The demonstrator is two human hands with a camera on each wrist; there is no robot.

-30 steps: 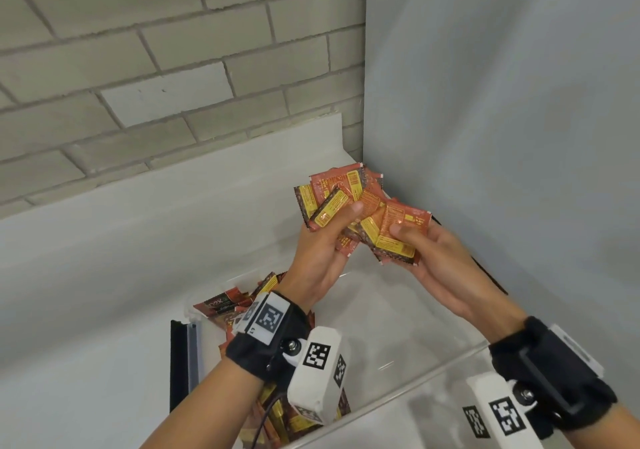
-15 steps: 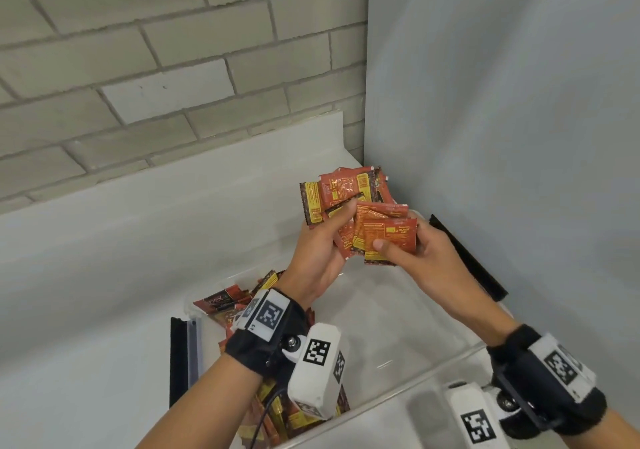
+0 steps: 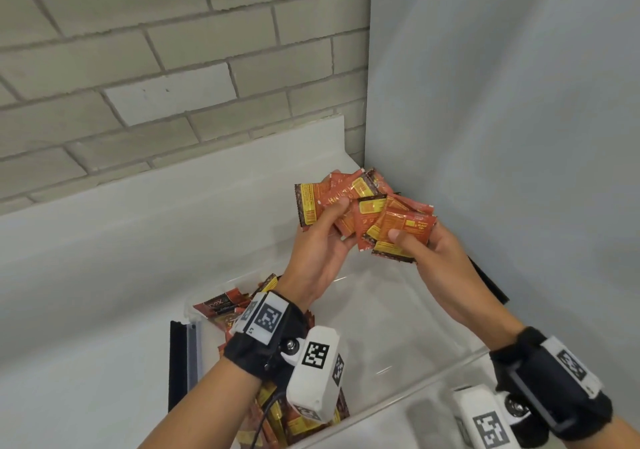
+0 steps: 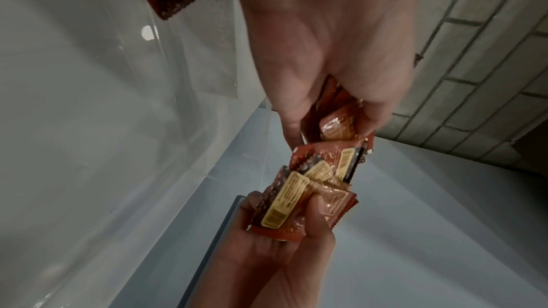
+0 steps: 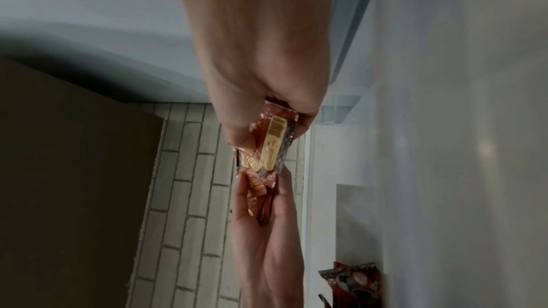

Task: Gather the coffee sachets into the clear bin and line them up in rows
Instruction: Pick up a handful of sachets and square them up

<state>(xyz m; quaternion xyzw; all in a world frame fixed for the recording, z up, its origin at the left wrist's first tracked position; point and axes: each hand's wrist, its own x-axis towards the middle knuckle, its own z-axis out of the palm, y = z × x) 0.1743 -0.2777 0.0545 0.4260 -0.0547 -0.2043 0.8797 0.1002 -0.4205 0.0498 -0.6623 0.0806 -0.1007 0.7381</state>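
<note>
Both hands hold a fanned bunch of red-and-yellow coffee sachets in the air above the far end of the clear bin. My left hand grips the left part of the bunch, thumb on top. My right hand pinches the right sachets, thumb pressed on the front one. More sachets lie heaped in the bin's left side, partly hidden under my left wrist.
The bin sits on a white counter in a corner, with a brick wall behind and a grey panel on the right. Black bin latches show at the left and right ends.
The bunch has spread wider between the hands. My right hand has shifted its sachets slightly right and down, away from the left hand's part.
</note>
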